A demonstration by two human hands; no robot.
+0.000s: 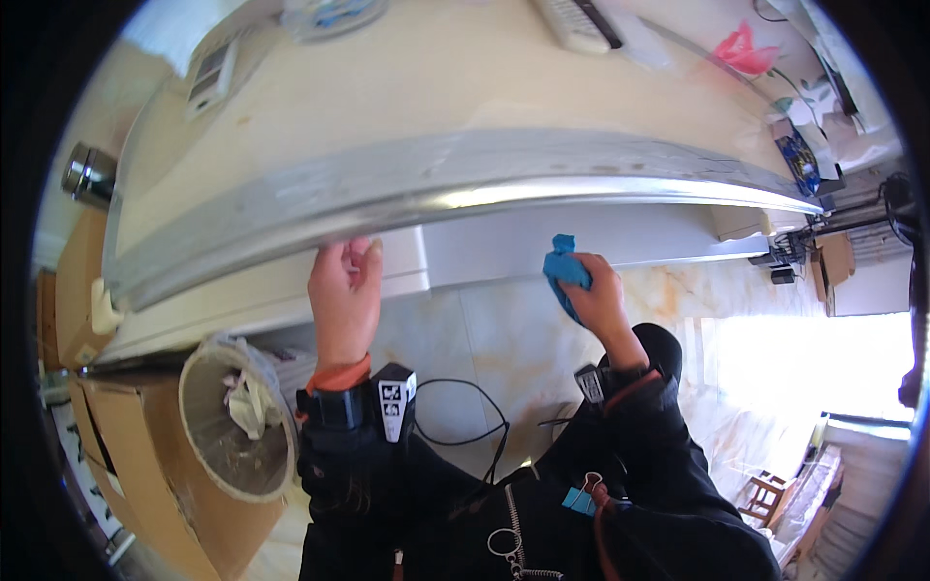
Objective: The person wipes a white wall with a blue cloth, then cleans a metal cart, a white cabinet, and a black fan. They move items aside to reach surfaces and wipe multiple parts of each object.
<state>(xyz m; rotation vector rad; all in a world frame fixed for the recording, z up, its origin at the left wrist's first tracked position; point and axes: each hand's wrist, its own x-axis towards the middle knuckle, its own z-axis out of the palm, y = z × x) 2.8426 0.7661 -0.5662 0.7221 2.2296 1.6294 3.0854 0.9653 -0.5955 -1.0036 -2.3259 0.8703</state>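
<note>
My left hand [344, 298] is raised at the metal-trimmed front edge of a cream desk [436, 109], its fingertips partly hidden under the edge. Whether those fingers grip the edge or a drawer front [399, 261] below it cannot be made out. To the right, my right hand [600, 294] holds a crumpled blue cloth [567, 270] in front of the desk, below its edge. Part of the cloth hangs down beside the palm.
A waste bin [190, 407] with crumpled paper stands at the left beside a cardboard box [145, 450]. On the desk lie a remote control [581, 25] and a clear dish [334, 18]. A steel flask [89, 174] is at far left. A black cable [465, 381] loops near my body.
</note>
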